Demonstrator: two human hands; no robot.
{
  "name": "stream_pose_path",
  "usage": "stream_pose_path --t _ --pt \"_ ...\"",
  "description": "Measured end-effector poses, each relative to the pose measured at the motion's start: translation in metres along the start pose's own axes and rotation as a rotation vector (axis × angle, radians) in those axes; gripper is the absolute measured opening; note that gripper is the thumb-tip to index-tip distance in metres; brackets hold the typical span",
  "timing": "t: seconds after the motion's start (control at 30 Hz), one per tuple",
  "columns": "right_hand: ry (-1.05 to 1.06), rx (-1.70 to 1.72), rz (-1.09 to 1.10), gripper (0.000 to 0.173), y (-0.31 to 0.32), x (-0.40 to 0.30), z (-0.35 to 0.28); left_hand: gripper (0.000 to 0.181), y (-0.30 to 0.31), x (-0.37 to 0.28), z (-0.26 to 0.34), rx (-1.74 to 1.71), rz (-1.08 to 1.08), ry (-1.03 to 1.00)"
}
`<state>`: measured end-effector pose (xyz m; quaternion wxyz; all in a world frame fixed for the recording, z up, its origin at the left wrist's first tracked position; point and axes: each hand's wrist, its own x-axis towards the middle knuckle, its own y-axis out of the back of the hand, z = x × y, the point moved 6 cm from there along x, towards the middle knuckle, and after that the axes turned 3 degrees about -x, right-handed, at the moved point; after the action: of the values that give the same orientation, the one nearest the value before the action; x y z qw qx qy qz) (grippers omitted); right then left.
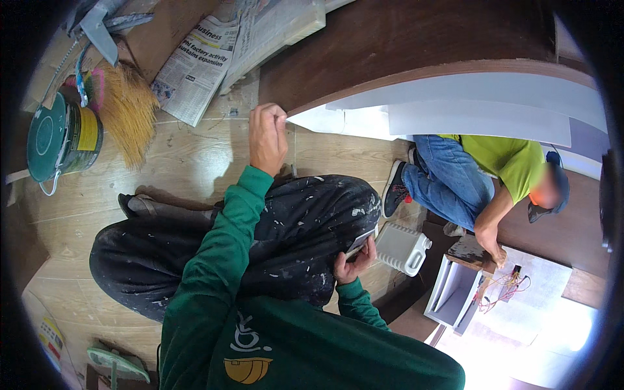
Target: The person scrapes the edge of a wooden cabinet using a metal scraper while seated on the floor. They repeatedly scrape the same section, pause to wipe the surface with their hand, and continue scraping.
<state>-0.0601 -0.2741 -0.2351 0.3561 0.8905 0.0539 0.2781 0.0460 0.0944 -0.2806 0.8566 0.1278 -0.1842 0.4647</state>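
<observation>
My left hand (268,139) is curled at the near corner of a long brown wooden panel (390,48), thumb and fingers closed on its edge, beside the white inner surface (351,119). Low by my knee, my right hand (356,263) holds a small flat thing (360,242) with a grey face and a pale edge; its kind is unclear. That hand lies against my paint-spotted dark trousers (302,234). Just beyond it, a white plastic jerrycan (402,248) rests on the wood-look floor (190,156).
A co-worker (502,165) in a lime shirt crouches on the right, one hand near a white open box (453,292) and loose coloured wires (509,292). Upper left are newspaper sheets (200,68), a straw broom (124,112) and a green-lidded bucket (48,139).
</observation>
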Motion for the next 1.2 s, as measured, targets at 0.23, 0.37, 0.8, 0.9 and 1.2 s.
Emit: stream_pose_path --t 0.23,0.37,0.8,0.9,1.2 --pt "0.008 -0.012 0.005 0.089 0.003 -0.004 0.007 0.017 0.023 -0.001 -0.014 -0.088 0.091 0.145" --pt "-0.001 0.015 0.019 0.089 0.000 -0.004 0.007 0.012 0.003 -0.008 -0.002 -0.120 0.074 0.128" --pt "0.019 0.066 0.003 0.089 0.000 -0.009 0.013 0.022 -0.003 0.002 0.034 -0.339 0.166 0.176" --pt "0.051 0.044 0.015 0.089 0.001 -0.010 0.014 0.043 -0.012 -0.006 0.050 -0.156 0.088 0.040" --pt "0.037 0.061 0.009 0.088 0.000 -0.004 0.011 0.065 -0.020 -0.041 0.014 0.019 -0.035 0.088"
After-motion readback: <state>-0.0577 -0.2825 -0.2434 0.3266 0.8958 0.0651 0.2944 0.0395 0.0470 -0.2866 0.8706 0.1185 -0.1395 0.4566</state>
